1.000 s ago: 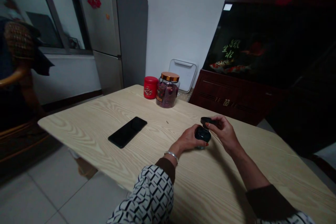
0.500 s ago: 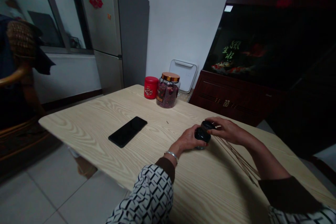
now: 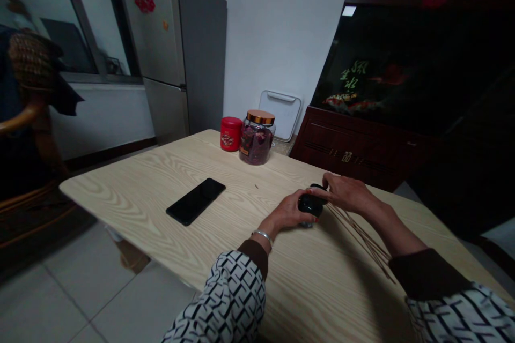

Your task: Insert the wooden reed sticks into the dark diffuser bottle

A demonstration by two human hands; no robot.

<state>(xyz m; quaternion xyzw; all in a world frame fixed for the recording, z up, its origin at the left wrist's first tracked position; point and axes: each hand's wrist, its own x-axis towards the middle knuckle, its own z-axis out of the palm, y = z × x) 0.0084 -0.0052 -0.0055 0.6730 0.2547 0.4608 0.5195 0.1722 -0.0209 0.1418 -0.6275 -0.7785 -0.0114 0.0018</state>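
Clamping the left hand (image 3: 287,210) around a dark pot (image 3: 309,207), on or just above the table (image 3: 241,225) (unable to tell which), contents hidden, and gripping a dark lid (image 3: 317,186) right beside it in the right hand (image 3: 350,193), partly covering both. Overlapping thin sticks (image 3: 364,241) with that hand, slanting across the wood. Facing, farther out, a flat phone (image 3: 196,201) leftward and a clear jar (image 3: 256,143) of dark red stuff, copper-topped, beside a lidded red tin (image 3: 230,135).

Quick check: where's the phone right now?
In the head view, the phone lies on the table, left of the left hand and nearer the camera than the red canister.
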